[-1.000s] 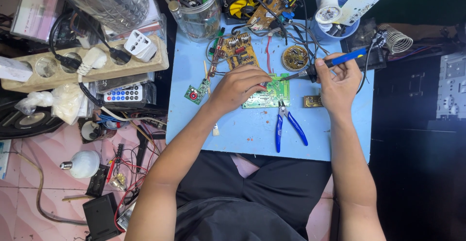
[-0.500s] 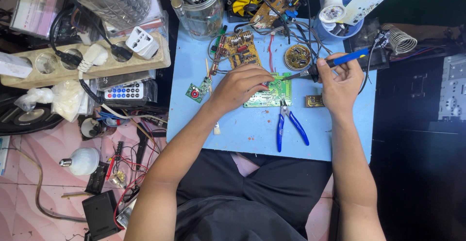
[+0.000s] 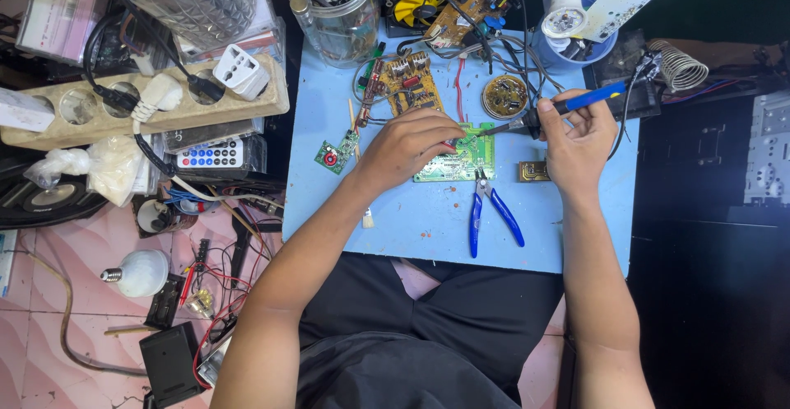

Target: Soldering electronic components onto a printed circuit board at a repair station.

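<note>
On blue table (image 3: 428, 220), green circuit board (image 3: 469, 158) under left hand (image 3: 407, 146), right hand (image 3: 576, 141) gripping soldering iron (image 3: 568, 106)

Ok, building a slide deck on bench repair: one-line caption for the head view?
Left hand steadies a green circuit board while right hand holds a blue-handled soldering iron to it.

At the centre of the frame, the left hand (image 3: 409, 144) rests on a green circuit board (image 3: 461, 158) lying on the blue work mat (image 3: 428, 220). Just right of it, the right hand (image 3: 578, 141) grips a blue-handled soldering iron (image 3: 568, 104), its tip touching the board's upper right corner. Blue-handled cutters (image 3: 490, 211) lie just below the board, and a beige power strip (image 3: 140, 109) sits at the upper left.
</note>
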